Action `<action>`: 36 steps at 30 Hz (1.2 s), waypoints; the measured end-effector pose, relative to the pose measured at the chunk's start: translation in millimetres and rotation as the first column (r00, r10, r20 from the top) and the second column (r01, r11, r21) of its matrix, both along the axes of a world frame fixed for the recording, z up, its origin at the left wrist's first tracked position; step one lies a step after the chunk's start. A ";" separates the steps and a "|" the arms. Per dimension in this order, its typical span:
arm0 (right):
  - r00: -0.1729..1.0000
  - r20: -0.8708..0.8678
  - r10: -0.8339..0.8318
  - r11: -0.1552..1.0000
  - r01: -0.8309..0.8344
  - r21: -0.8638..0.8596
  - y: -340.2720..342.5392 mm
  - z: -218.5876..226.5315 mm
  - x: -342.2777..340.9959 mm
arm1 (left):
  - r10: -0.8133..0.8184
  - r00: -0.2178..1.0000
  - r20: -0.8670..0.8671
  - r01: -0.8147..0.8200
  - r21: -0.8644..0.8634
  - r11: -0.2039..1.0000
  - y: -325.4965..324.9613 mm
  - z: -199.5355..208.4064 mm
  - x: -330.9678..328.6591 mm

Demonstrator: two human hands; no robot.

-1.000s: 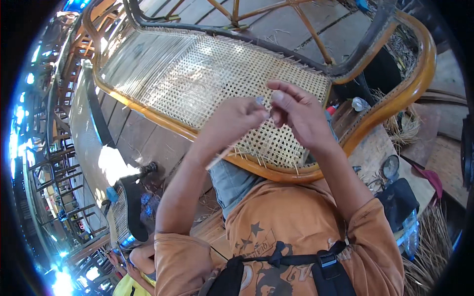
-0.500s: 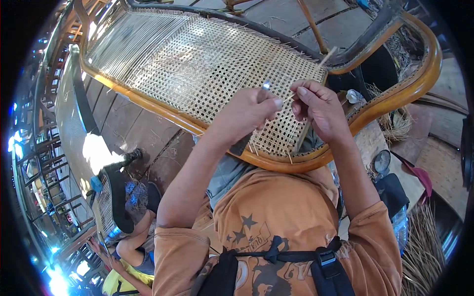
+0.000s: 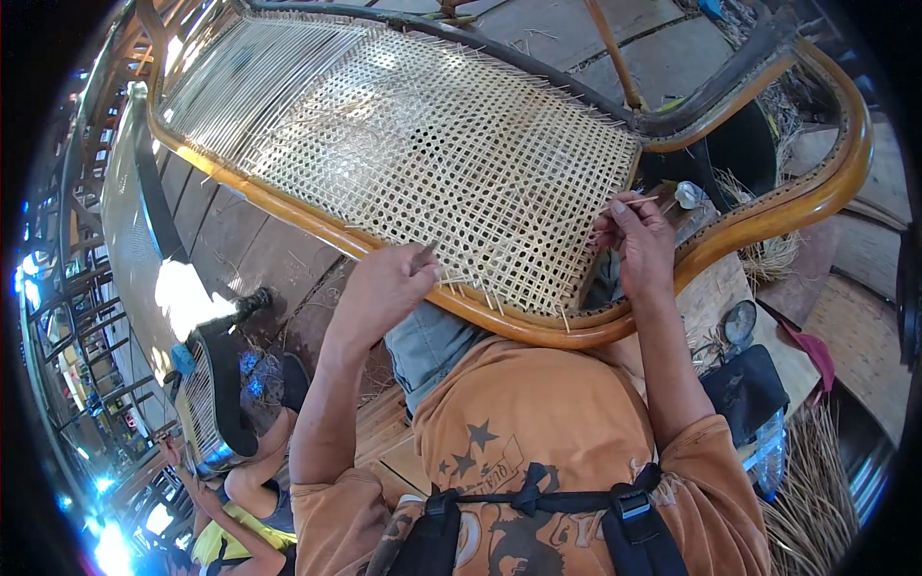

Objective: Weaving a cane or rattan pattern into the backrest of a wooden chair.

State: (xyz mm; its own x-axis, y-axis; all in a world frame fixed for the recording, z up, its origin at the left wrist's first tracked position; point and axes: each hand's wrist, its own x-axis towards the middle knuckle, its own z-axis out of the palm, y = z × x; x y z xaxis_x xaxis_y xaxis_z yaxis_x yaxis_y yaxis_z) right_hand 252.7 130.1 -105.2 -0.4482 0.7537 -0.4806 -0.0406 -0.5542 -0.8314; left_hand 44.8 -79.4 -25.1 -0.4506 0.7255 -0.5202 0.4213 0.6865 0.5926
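A pale woven cane panel (image 3: 480, 192) fills a curved, varnished wooden chair frame (image 3: 288, 211) lying across my lap. My left hand (image 3: 375, 293) is closed by the near rail of the frame, over the panel's edge. Between its thumb and fingers sticks out the tip of a small blade-like tool (image 3: 423, 255); the rest is hidden in the fist. At the panel's right end my right hand (image 3: 642, 245) pinches a thin, pale cane piece (image 3: 636, 200) between thumb and fingers. Several loose cane ends poke up along the near rail.
To the right are coiled cane strips (image 3: 768, 254), a round tin (image 3: 740, 322), a dark pouch (image 3: 744, 389), a clear bottle (image 3: 770, 456) and a bundle of long strips (image 3: 816, 480). Another person (image 3: 245, 518) sits at lower left beside a second caned frame (image 3: 134, 221).
My hands have moved apart: the left went down and left with the tool, the right moved slightly lower and right. The pale stick above the panel's right corner is gone from there.
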 end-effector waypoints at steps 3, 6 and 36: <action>0.999 0.038 -0.003 0.998 0.000 0.063 7.5 2.1 -4.3 | 0.094 0.995 -0.028 -0.097 -0.112 0.989 2.5 4.1 -3.5; 0.991 0.133 0.003 0.996 -0.015 0.089 10.7 4.6 -5.9 | 0.069 0.995 -0.068 -0.076 -0.093 0.993 -2.0 -8.5 -4.7; 0.539 0.842 0.015 0.716 -0.594 0.367 26.6 -37.8 11.2 | -0.094 0.991 -0.098 0.067 -0.254 0.965 0.9 -3.7 -8.3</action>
State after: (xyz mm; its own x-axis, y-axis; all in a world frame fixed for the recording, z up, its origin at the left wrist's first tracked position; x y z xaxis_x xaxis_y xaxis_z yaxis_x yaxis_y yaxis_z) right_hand 263.9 156.7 -143.0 -0.4020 0.8684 -0.2901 0.8041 0.1834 -0.5655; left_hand 36.5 -78.5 -28.9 -0.4598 0.6153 -0.6403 0.5338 0.7678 0.3545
